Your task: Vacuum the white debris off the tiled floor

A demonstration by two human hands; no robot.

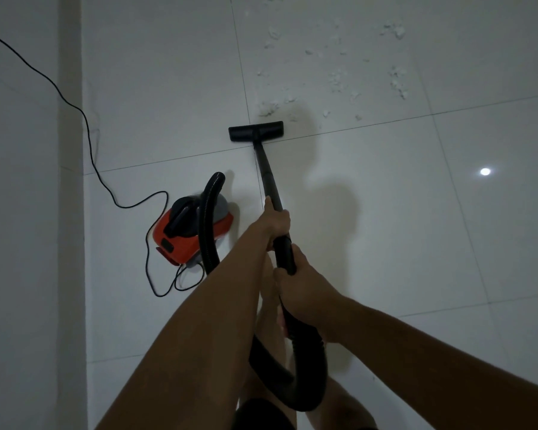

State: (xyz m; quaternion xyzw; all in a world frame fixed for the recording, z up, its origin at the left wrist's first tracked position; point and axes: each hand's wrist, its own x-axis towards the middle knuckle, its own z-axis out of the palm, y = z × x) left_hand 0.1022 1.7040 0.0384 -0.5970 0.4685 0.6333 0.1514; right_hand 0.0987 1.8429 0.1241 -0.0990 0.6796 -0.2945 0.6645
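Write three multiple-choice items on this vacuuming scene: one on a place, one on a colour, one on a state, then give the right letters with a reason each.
1. Where does the white debris lie relative to the floor nozzle?
A. Beyond it, farther from the person
B. Between it and the person
C. Under the vacuum body

2. What colour is the vacuum body?
A. Blue
B. Red and black
C. All white

3. How is the wand held?
A. By the left hand alone
B. By nobody
C. By both hands

Answers:
1 A: the flecks lie past the nozzle's far edge.
2 B: red shell, black top.
3 C: the left hand grips higher up the tube, the right hand at the hose end.
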